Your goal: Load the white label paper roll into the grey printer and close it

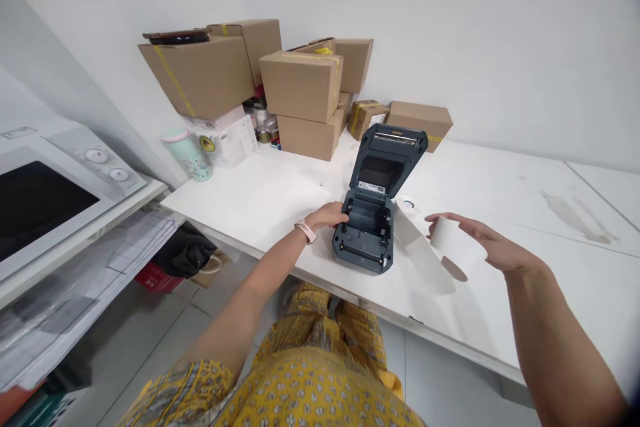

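Note:
A dark blue-grey label printer point(367, 257) stands on the white table with its lid point(393, 147) raised and its inside bay bare. My left hand point(329, 215) grips the printer's left side, the thumb over the rim and the other fingers partly hidden. To the right of the printer, my right hand point(483, 240) holds a roll of white label paper point(444, 235) above the table, fingers curved behind it. A loose paper strip point(423, 253) lies between the printer and the roll. Behind it is a small white ring-shaped item point(407, 203).
Cardboard boxes point(303, 90) are stacked against the wall behind the printer. On the left, a mint-green tumbler point(187, 155) stands by a white box point(233, 143). A white microwave point(70, 180) sits on a shelf at far left. The table's front edge point(400, 317) runs before me.

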Motion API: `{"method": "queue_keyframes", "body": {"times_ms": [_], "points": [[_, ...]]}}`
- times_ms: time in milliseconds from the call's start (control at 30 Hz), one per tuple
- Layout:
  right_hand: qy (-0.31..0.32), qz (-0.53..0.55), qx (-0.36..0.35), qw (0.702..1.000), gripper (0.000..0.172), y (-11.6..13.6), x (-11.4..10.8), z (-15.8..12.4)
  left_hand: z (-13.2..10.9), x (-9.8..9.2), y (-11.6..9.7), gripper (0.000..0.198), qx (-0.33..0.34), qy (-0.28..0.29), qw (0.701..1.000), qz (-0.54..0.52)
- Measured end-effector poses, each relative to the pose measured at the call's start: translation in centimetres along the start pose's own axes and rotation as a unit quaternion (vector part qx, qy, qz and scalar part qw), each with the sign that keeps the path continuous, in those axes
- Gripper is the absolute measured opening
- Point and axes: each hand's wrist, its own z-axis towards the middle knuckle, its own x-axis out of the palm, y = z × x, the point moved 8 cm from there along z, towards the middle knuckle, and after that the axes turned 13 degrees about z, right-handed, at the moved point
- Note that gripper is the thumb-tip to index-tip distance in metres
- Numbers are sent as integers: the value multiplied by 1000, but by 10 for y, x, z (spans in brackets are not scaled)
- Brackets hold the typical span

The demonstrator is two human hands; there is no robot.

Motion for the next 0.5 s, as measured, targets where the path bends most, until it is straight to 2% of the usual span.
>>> {"method": "queue_keyframes", "body": {"times_ms": [33,100,200,333,500], "points": [[43,-23,-15,999,65,18,18,7,0,0,0,11,2,-2,1000,4],[84,-131,-19,988,63,43,47,28,0,-1,0,12,3,-13,1000,14],[91,-270,5,959,64,53,76,72,-2,-1,1,17,0,-27,999,26],[100,-332,17,938,69,34,90,126,-4,-3,3,23,-2,-51,998,46],[54,-401,39,914,41,-2,81,164,-6,-5,3,28,-5,-75,995,69]]}}
